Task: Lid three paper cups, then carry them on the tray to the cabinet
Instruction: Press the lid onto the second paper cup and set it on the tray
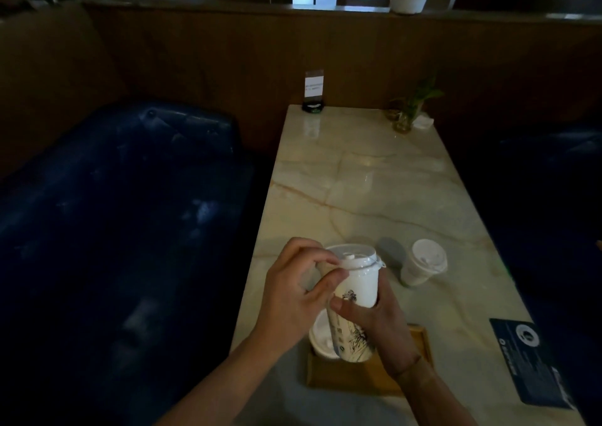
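Note:
A tall white paper cup [356, 298] with a dark drawing on its side is held above the wooden tray [351, 376]. My right hand [381, 324] grips the cup's body from the right. My left hand [299, 288] pinches the rim of the white plastic lid [353, 260] that sits on top of this cup. A second lidded cup [321, 337] stands on the tray behind it, mostly hidden. A third lidded cup [422, 262] stands on the marble table [374, 191] to the right, apart from both hands.
A dark card [534, 363] lies at the table's right front edge. At the far end stand a small sign holder [313, 94] and a glass vase with a plant [405, 112]. A dark blue sofa [114, 213] runs along the left.

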